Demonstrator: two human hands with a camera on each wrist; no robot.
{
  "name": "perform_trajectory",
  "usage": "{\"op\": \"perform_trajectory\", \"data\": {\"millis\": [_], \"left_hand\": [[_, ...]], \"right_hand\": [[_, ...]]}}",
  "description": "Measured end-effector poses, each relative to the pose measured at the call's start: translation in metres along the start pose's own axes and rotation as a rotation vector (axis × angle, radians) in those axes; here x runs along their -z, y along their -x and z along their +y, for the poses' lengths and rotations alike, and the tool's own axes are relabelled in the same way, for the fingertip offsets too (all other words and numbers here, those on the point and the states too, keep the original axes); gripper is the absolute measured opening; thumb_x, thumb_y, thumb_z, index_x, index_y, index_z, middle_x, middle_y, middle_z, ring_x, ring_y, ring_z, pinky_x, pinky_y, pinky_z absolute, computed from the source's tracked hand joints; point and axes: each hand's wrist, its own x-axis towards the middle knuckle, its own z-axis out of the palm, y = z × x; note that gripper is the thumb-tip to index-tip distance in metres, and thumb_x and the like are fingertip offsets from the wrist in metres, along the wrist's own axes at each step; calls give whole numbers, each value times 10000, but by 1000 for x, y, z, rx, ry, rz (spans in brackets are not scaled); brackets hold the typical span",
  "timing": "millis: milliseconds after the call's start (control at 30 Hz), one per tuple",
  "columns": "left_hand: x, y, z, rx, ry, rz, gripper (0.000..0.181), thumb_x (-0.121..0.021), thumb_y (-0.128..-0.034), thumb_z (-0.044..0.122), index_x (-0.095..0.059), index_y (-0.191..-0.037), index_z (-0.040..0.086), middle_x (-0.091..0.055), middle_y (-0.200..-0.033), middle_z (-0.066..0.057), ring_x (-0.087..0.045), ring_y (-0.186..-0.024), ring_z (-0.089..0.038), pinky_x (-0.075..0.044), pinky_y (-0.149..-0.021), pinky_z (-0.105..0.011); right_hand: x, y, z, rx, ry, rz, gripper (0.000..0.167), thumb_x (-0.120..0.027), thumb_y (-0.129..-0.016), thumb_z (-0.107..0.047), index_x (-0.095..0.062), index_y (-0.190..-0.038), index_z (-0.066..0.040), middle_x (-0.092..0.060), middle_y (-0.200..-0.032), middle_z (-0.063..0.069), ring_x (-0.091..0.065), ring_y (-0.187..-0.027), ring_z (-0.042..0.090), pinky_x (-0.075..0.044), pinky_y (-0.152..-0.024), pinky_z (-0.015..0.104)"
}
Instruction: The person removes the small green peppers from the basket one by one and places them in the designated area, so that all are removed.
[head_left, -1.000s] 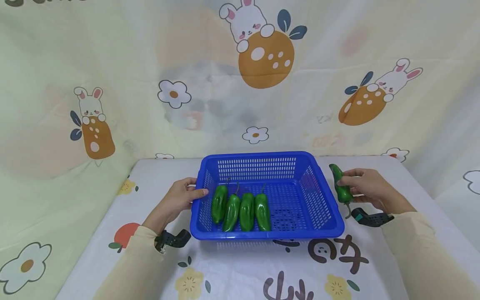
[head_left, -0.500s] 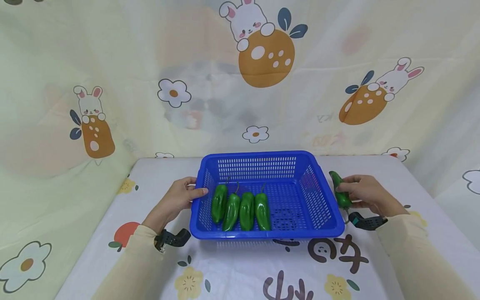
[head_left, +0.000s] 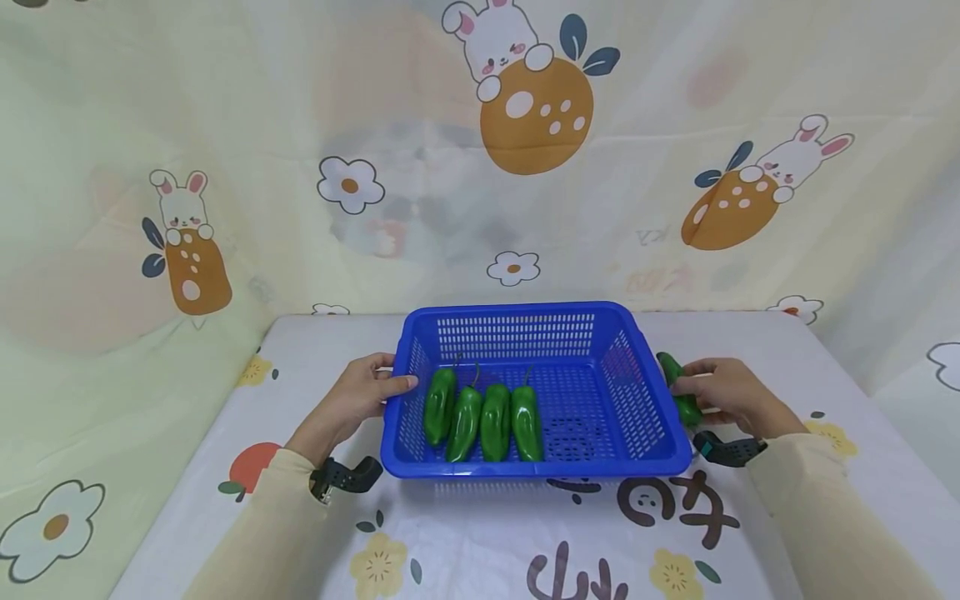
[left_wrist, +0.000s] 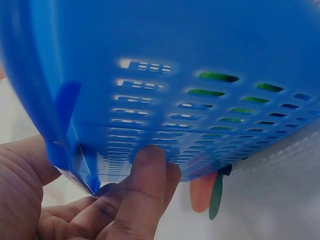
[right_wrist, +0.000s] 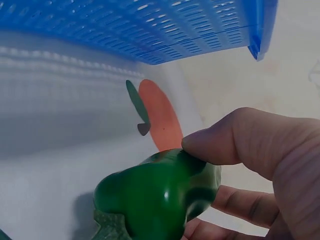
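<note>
A blue perforated plastic basket [head_left: 536, 468] stands mid-table in the head view. In its left part lie several glossy green peppers [head_left: 495, 423] side by side, stems toward the far wall. My left hand [head_left: 358, 390] grips the basket's left rim, thumb over the top; in the left wrist view its fingers [left_wrist: 145, 185] press the slotted side from outside. Just right of the basket, my right hand [head_left: 738, 396] holds another green pepper [head_left: 688, 408], low near the tabletop. The right wrist view shows the thumb [right_wrist: 215, 142] on this pepper, other fingers partly hidden behind it.
A white printed cloth [head_left: 450, 542] covers the table. Behind it hangs a patterned curtain [head_left: 420, 100], close beyond the basket's far rim. The basket's right wall [head_left: 633, 396] rises right beside the right hand. The basket's right half shows bare floor.
My right hand has moved down and slightly nearer with its pepper, which is now partly hidden by the basket's right rim. The left hand and the basket stay put.
</note>
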Motion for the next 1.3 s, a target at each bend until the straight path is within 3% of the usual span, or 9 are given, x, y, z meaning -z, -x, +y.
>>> {"op": "perform_trajectory", "data": {"millis": [633,867,1300], "left_hand": [[0,0,0,11,6,5,524,-698,-1011,171,-494,-1438,-55,-707,-1232,-262,-747,-1052,-371,-618,-911,-501],[-1,0,0,11,3,4,524,-694,-1016,185,-495,-1441,-50,-705,-1238,-259,-748,-1048,-363,-622,-906,-492],[-2,-2,-5,5,-3,20,537,-686,-1021,214,-488,-1450,-44,-694,-1262,-260,-747,-1054,-365,-623,-902,-495]], "right_hand": [[-7,-2,1,-22,7,-2,657,-636,-1006,-248,-393,-1475,142,-552,-1260,371,-651,-977,365,-652,-807,447],[-11,-4,6,-40,-6,6,652,-623,-1015,-246,-384,-1486,135,-574,-1216,322,-633,-935,312,-646,-782,396],[-13,-3,13,-41,-50,-6,767,-546,-1049,-431,-314,-1540,110,-424,-1475,382,-514,-1257,497,-581,-987,542]]}}
